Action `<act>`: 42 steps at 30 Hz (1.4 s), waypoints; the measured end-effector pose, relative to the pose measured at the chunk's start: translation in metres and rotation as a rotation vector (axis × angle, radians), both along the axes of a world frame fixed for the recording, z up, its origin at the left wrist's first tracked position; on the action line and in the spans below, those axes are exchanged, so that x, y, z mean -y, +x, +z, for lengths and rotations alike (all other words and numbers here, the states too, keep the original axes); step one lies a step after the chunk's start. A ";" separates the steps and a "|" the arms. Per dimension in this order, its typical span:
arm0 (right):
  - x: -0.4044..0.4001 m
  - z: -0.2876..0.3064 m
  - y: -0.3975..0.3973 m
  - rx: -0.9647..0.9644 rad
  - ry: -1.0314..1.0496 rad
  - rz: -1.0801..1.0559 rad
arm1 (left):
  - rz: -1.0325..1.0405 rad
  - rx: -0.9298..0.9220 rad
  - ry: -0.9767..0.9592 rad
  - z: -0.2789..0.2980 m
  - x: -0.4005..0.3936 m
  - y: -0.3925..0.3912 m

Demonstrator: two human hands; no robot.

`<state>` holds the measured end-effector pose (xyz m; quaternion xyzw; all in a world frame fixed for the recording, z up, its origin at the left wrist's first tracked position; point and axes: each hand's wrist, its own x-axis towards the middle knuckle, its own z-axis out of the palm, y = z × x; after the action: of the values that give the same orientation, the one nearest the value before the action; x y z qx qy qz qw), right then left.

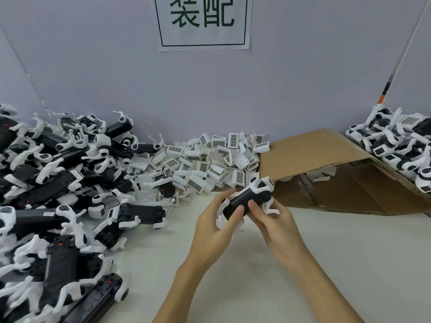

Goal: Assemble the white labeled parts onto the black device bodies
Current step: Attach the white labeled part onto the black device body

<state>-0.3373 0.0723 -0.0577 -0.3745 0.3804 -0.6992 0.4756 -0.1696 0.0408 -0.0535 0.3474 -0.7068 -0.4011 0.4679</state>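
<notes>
- Black device bodies fill the counter's left side in a heap too tangled for me to count; a second heap of devices sits far right.
- White labeled parts are piled against the wall, dozens, beside one cardboard box.
- One wall sign reads "装配".
- My left hand and right hand both grip one black body above the counter, fingers curled round it.

place: factory assembly station | signs: printed wall sign; heaps of black bodies; pile of white labelled parts; cardboard box; counter
</notes>
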 end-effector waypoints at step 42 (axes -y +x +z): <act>0.001 -0.021 0.016 -1.382 -0.235 -0.635 | 0.025 -0.184 0.324 -0.006 0.014 -0.002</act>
<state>-0.3211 0.0709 -0.0784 -0.6471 0.6037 -0.4452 -0.1363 -0.1715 0.0270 -0.0599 0.3889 -0.5828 -0.5340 0.4733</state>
